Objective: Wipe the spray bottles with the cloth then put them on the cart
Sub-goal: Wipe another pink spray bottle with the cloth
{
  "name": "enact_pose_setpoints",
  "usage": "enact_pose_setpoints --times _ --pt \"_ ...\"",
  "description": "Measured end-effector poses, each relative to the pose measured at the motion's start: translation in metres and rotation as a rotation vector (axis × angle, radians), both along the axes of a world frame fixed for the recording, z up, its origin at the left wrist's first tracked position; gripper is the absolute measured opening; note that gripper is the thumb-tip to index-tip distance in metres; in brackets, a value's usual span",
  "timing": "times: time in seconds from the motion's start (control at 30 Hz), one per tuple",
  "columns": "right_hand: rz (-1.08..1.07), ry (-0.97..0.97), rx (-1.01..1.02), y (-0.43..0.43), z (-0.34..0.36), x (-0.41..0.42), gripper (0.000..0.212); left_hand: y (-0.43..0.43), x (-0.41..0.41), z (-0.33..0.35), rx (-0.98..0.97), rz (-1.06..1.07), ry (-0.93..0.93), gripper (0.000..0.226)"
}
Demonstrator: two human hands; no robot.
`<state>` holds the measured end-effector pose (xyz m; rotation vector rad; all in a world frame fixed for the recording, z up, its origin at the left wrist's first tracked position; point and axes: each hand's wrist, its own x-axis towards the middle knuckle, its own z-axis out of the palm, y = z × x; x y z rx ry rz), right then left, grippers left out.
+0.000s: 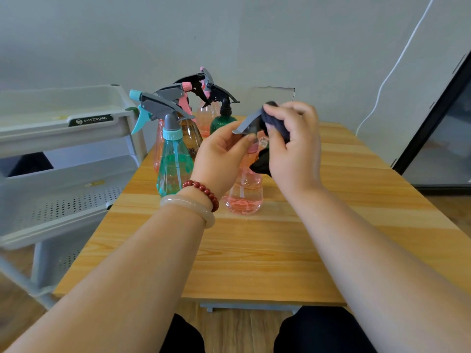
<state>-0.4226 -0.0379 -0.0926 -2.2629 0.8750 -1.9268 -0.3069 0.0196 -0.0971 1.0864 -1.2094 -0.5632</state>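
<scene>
step: wiping top of pink spray bottle point(244, 194), standing on the desk point(254, 263) | left hand point(224, 151): pinching grey sprayer point(248, 124) steady | right hand point(293, 141): curled round cloth point(274, 121), pressing it on the nozzle | do well: keep base planted, work down the body | cart point(63, 149): at left

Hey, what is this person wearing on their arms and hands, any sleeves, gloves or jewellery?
Neither arm shows a sleeve, and the left hand and right hand wear no gloves. The left wrist carries two bracelets: a string of round dark red beads and, further up the arm, a smooth pale bangle. The right wrist wears nothing.
</scene>
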Motion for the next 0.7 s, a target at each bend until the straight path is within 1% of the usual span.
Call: enact_pose_setpoints --times 0.1,0.2,0.23,0.33,0.4,0.47,0.53,0.63,0.7 --pt "0.042 0.003 0.049 0.006 -0.001 -0.009 0.026 0.001 0.000 0.000 0.013 0.014 -0.051 0.022" --pt "0.036 0.068 -0.040 0.008 0.002 -0.010 0.023 0.001 -0.005 0.000 0.021 0.029 -0.047 0.017" --pt "0.038 0.094 -0.076 0.008 0.001 -0.008 0.022 0.001 -0.008 0.000 0.019 0.050 -0.034 0.020" --pt "0.048 0.168 -0.119 0.008 -0.008 -0.004 0.021 -0.003 -0.010 -0.002 0.032 0.112 0.017 0.041" --pt "0.063 0.239 -0.120 0.008 -0.018 -0.003 0.023 -0.007 -0.006 -0.003 0.040 0.131 0.037 0.046" --pt "0.073 0.289 -0.134 0.009 -0.025 -0.004 0.024 -0.008 -0.003 -0.004 0.049 0.139 0.042 0.044" --pt "0.063 0.267 -0.148 0.010 -0.020 -0.004 0.023 -0.007 -0.002 -0.004 0.047 0.139 0.039 0.043" --pt "-0.015 0.142 -0.162 0.009 -0.006 0.003 0.020 -0.009 -0.003 -0.005 0.044 0.125 0.028 0.041" --pt "-0.010 0.139 -0.158 0.011 -0.007 0.010 0.019 -0.009 -0.001 -0.005 0.047 0.102 0.066 0.039"
